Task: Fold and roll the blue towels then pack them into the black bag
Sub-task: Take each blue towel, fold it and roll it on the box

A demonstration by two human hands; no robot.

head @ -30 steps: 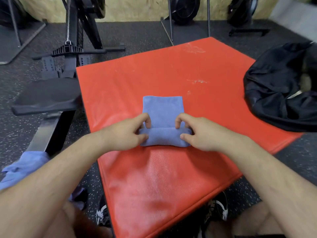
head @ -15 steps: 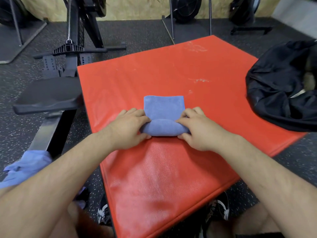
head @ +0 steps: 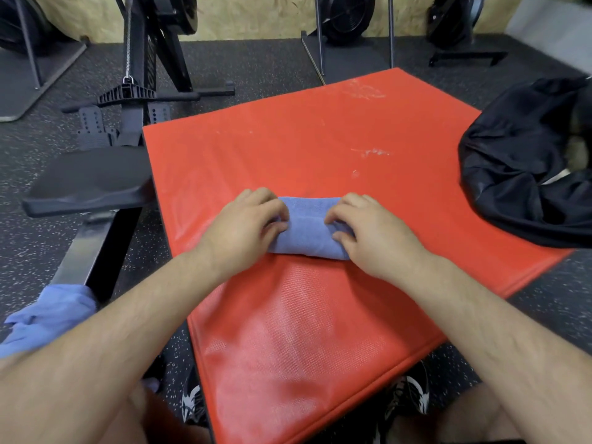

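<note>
Blue towel (head: 307, 232) lies near the middle of the red mat (head: 320, 331), made into a short thick roll whose length runs from left to right. The left hand (head: 246, 229) grips the left end of the roll, with its fingers curled over the top of the cloth. The right hand (head: 368, 232) grips the right end in the same way, its fingers bent onto the roll. The black bag (head: 519, 174) sits at the right edge of the mat, well apart from the roll; it is crumpled, and I cannot tell what is inside. More blue cloth (head: 48, 315) lies in a loose heap at the lower left, just beside the rail of a black rowing machine (head: 89, 181). A shoe (head: 413, 395) shows below the near edge of the mat.
</note>
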